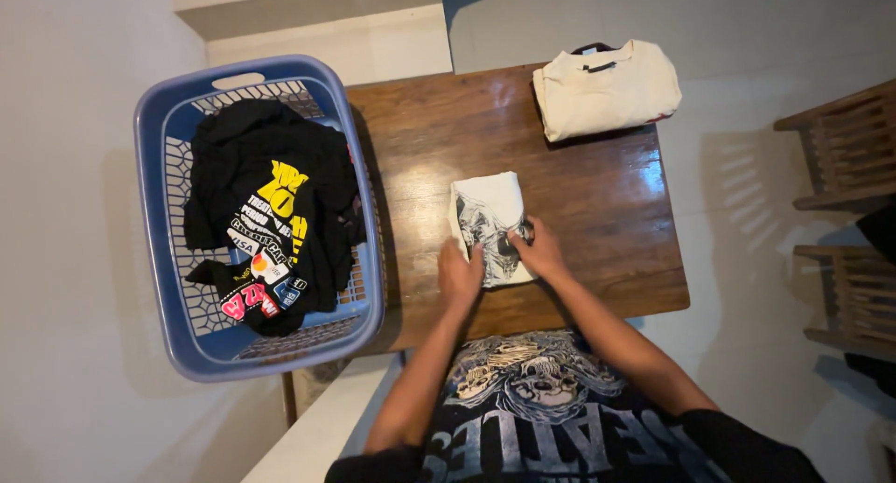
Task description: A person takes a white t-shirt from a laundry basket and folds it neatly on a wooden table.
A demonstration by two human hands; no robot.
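Observation:
A folded white shirt with a dark graphic print (490,212) lies in the middle of the dark wooden table (597,203). My left hand (459,274) presses on its near left edge, fingers gripping the cloth. My right hand (539,250) holds the near right edge of the same shirt. A folded cream shirt (607,91) rests at the table's far right corner, apart from both hands.
A blue plastic laundry basket (161,250) stands left of the table, holding black printed clothes (271,203). Wooden chairs (845,147) stand at the right. A low white ledge (317,16) runs behind the basket.

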